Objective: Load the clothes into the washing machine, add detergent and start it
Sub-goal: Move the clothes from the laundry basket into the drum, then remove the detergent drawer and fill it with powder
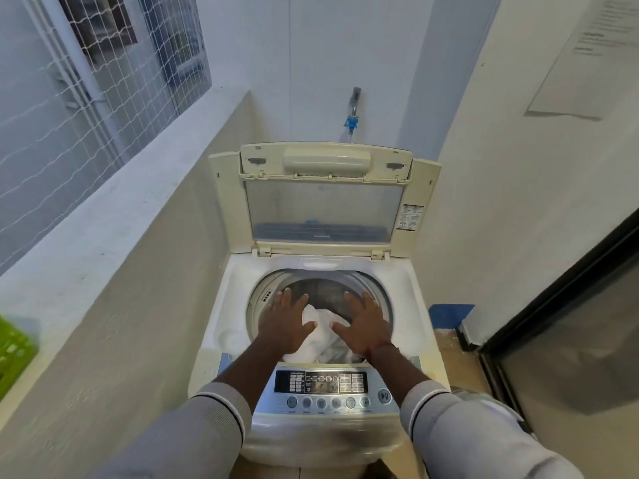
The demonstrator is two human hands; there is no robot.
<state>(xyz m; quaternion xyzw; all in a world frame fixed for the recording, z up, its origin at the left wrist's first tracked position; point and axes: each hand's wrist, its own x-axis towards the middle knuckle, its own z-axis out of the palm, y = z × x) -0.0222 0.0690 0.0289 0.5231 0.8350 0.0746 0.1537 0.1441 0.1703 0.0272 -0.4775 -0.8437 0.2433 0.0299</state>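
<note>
A cream top-loading washing machine (238,305) stands in front of me with its lid (323,202) folded up against the back wall. White clothes (323,335) lie bunched inside the round drum. My left hand (285,323) hovers over the left of the drum opening, palm down, fingers spread. My right hand (364,323) mirrors it over the right side, fingers also apart. Neither hand grips the cloth; whether the palms touch it is unclear. The control panel (321,385) with a dark display and a row of round buttons sits at the front edge, between my forearms.
A low grey wall (131,257) runs along the left, with a netted window above it. A green basket (14,354) shows at the left edge. A tap with a blue fitting (352,112) is on the back wall. A dark-framed glass door (567,340) stands at right.
</note>
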